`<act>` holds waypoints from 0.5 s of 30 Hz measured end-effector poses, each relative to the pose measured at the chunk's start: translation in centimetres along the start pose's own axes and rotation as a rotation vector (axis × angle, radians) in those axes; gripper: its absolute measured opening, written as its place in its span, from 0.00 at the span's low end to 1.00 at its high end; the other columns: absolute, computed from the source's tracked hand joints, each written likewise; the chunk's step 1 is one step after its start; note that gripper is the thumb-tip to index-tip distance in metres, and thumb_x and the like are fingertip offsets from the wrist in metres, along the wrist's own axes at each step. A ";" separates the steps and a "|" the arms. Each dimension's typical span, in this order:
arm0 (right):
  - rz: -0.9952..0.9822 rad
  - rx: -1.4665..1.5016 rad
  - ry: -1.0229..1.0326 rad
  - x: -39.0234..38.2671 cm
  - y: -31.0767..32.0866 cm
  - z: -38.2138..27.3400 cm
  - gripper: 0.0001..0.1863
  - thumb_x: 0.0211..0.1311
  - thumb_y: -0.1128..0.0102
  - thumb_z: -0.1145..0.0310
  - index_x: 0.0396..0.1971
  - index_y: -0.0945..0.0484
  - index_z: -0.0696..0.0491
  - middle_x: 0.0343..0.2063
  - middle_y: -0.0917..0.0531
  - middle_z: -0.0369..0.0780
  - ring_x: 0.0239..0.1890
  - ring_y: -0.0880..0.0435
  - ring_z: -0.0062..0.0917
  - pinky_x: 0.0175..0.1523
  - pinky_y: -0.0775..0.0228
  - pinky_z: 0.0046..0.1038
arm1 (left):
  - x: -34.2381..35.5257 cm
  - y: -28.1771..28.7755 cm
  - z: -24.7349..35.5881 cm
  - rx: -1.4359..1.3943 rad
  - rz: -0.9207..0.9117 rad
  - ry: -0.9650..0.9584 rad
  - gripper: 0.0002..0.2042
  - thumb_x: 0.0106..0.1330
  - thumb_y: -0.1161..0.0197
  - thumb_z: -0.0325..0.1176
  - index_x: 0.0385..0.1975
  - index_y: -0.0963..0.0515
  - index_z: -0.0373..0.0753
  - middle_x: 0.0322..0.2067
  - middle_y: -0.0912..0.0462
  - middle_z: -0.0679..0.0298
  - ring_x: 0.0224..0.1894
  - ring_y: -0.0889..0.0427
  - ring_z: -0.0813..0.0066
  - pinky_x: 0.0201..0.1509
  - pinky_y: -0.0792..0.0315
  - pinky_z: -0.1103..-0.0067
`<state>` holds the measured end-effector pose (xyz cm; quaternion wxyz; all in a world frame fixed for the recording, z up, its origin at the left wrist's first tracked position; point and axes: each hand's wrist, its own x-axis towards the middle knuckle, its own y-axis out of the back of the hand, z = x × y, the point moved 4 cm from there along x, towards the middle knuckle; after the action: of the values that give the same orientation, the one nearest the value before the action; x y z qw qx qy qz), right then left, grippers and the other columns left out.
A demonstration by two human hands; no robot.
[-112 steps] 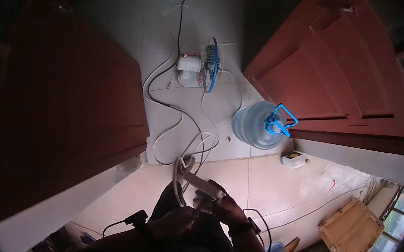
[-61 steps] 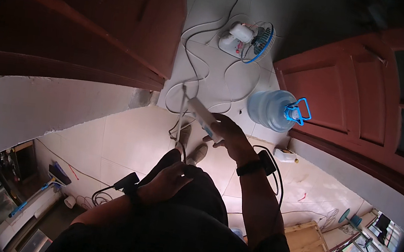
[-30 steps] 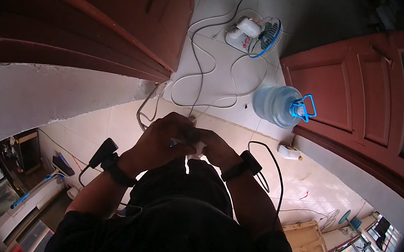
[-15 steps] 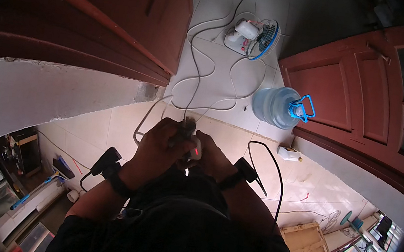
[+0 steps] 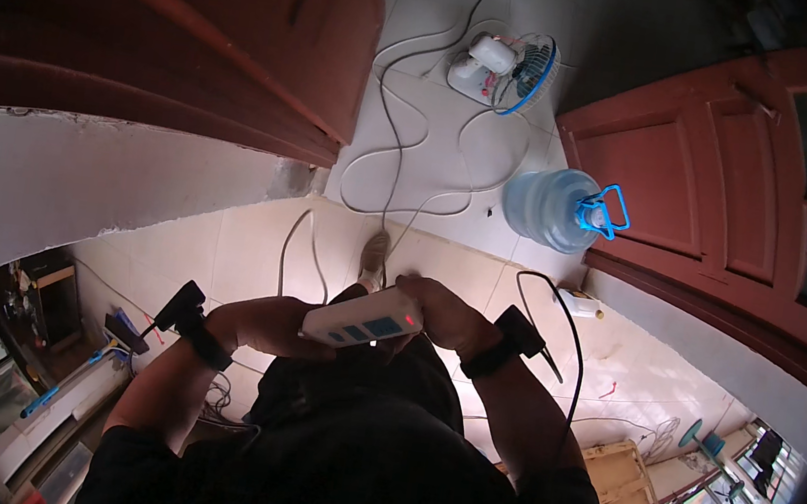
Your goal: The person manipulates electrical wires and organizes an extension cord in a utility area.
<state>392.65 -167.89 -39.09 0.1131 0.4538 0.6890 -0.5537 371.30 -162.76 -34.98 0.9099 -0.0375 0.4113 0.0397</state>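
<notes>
Holds a white power strip (image 5: 365, 319) crosswise in front of the dark clothing (image 5: 339, 446), well apart from the tiled floor (image 5: 243, 247). Grips its left end with the left hand (image 5: 264, 324), fingers mostly hidden beneath; grips its right end with the right hand (image 5: 444, 315), curled round the corner. Shows a red light near the right end and dark socket panels turned upward. Cannot tell of any plug in place. Appears, by judgement, at the step of turning and checking the socket face. Calls next, by judgement, for a steady grip at both ends, with slack in the cords and no snagging on wrist cables. Bears black devices on both wrists, left (image 5: 182, 307) and right (image 5: 518, 331). Shows lower down a shoe (image 5: 377, 249) and, left of it, a loop of pale cord (image 5: 287, 248). Includes farther out a large bluish water bottle (image 5: 550, 208) near the right red-brown door (image 5: 646, 161), then a white fan (image 5: 493, 54) with a blue-rimmed guard, beside a dark cord (image 5: 398, 156) winding across the tiles.
</notes>
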 end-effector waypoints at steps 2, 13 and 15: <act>0.052 0.019 0.084 0.6 1.0 1.4 0.27 0.68 0.55 0.49 0.49 0.27 0.61 0.38 0.18 0.46 0.38 0.16 0.34 0.35 0.19 0.33 | -0.1 -1.0 -0.8 -0.088 -0.032 0.003 0.23 0.61 0.35 0.51 0.46 0.22 0.38 0.33 0.15 0.58 0.37 0.16 0.67 0.44 0.25 0.75; 0.103 -0.303 0.621 -0.1 2.7 -3.8 0.19 0.67 0.52 0.62 0.48 0.28 0.62 0.31 0.18 0.45 0.36 0.17 0.37 0.43 0.22 0.36 | -4.5 -2.4 -3.8 -0.991 0.192 0.016 0.17 0.62 0.35 0.35 0.46 0.27 0.32 0.20 0.25 0.65 0.16 0.28 0.82 0.16 0.36 0.87; 0.107 -0.126 0.596 0.8 3.2 -3.8 0.18 0.67 0.52 0.64 0.48 0.28 0.62 0.31 0.19 0.45 0.37 0.17 0.36 0.44 0.22 0.35 | -4.8 -3.2 -4.4 -1.097 0.196 -0.027 0.18 0.61 0.33 0.38 0.44 0.27 0.33 0.18 0.26 0.67 0.14 0.30 0.84 0.15 0.39 0.88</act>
<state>395.90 -164.34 -40.31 -0.0373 0.6238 0.7000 -0.3456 365.14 -166.61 -34.17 0.7542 -0.4667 0.3205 0.3327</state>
